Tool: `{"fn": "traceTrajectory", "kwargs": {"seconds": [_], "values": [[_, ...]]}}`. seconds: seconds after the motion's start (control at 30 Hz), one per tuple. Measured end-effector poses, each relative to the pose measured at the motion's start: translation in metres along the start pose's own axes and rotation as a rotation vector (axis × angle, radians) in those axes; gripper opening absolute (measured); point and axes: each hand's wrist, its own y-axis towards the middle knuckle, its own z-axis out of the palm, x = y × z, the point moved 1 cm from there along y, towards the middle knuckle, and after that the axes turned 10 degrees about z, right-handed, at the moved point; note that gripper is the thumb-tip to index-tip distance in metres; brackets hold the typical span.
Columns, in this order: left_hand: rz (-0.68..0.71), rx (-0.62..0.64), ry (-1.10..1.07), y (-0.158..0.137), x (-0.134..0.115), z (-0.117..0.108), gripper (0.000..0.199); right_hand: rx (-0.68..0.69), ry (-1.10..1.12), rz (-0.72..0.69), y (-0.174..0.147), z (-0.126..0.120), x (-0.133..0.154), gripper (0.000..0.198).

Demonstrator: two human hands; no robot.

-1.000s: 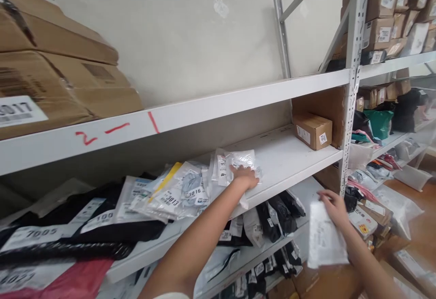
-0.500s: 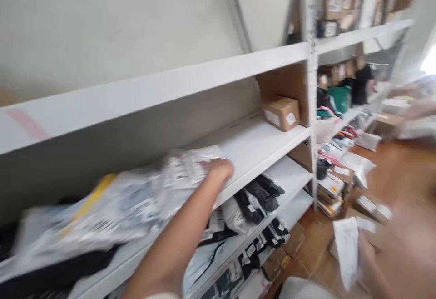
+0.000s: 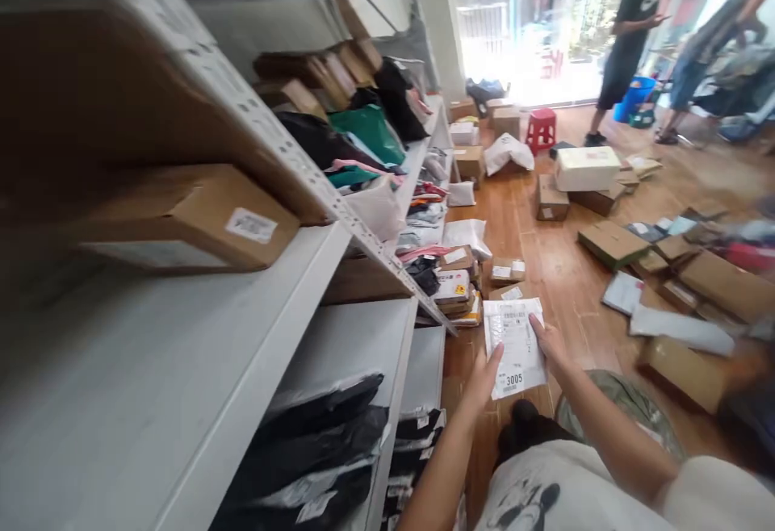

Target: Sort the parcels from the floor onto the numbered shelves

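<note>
Holding a white parcel (image 3: 513, 344) between them, the left hand (image 3: 484, 376) and right hand (image 3: 550, 340) pinch its edges; beyond "3005", its label print is unreadable.

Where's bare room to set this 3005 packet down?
The white shelf is bare in front of the cardboard box. The lower shelf is bare above the black bags. The floor is crowded with parcels.

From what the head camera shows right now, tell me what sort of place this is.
Most likely a parcel sorting or pickup depot. Metal shelving holds labelled boxes and bagged packets, cardboard parcels lie scattered on the wooden floor, and both hands, left and right, hold a white packet labelled 3005.
</note>
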Motion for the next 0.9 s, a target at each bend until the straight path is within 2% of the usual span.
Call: {"fn": "traceTrajectory", "kwargs": {"seconds": [0.03,0.1,0.27,0.37,0.5,0.73,0.83,0.9], "values": [[-0.018,0.04,-0.142,0.007,0.004,0.011,0.075,-0.01,0.014,-0.052,-0.01,-0.003,0.008,0.059],[-0.047,0.102,-0.285,0.02,0.004,0.027,0.076,-0.06,0.014,-0.104,-0.03,-0.015,0.028,0.064],[-0.047,0.225,-0.322,0.054,-0.021,0.067,0.079,-0.176,-0.027,-0.249,-0.066,-0.054,0.079,0.063],[-0.004,0.327,-0.284,0.081,-0.038,0.105,0.076,-0.255,-0.019,-0.35,-0.067,-0.076,0.106,0.061],[0.035,0.452,-0.236,0.132,-0.057,0.166,0.079,-0.323,0.057,-0.437,-0.035,-0.11,0.149,0.062],[0.034,0.484,-0.215,0.248,-0.086,0.277,0.073,-0.343,0.064,-0.472,0.055,-0.18,0.257,0.064],[0.018,0.473,-0.208,0.289,-0.095,0.312,0.072,-0.321,0.065,-0.472,0.089,-0.2,0.298,0.063],[0.01,0.443,-0.192,0.317,-0.098,0.326,0.071,-0.309,0.069,-0.461,0.113,-0.206,0.316,0.063]]}}
